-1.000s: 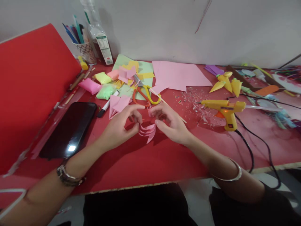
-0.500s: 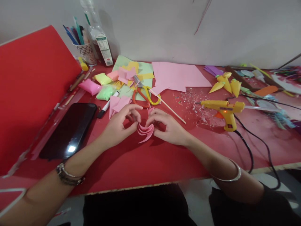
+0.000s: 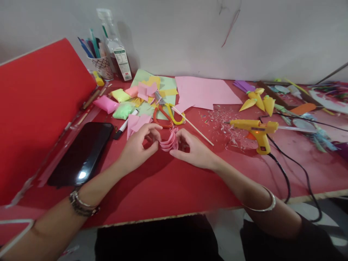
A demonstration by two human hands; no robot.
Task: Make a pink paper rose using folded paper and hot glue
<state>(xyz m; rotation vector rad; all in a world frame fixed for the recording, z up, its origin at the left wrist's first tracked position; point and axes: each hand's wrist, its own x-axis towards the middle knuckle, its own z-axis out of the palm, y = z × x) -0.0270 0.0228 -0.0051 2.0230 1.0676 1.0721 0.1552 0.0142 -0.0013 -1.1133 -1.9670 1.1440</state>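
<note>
Between my hands is a piece of pink paper [image 3: 168,144], curled into several overlapping layers like petals. My left hand [image 3: 144,145] pinches its left side between thumb and fingers. On the other side my right hand [image 3: 190,146] has its thumb and bent fingers around the right edge. Just beyond them lie scissors [image 3: 175,116] with one red and one yellow handle. Folded pink paper pieces [image 3: 137,124] rest behind my left hand, and a thin wooden stick [image 3: 199,131] slants away behind my right hand.
A yellow hot glue gun [image 3: 254,127] with a lit orange light lies right, its cord trailing over the edge. A black phone [image 3: 81,154] lies left. Behind are a pink sheet [image 3: 206,90], clay packets [image 3: 106,104], a glass bottle [image 3: 121,59] and a pen cup [image 3: 102,68].
The pink paper's loose lower strip no longer hangs down; its layers sit closer together. My right thumb has moved left beneath it. The view has tilted slightly upward.
</note>
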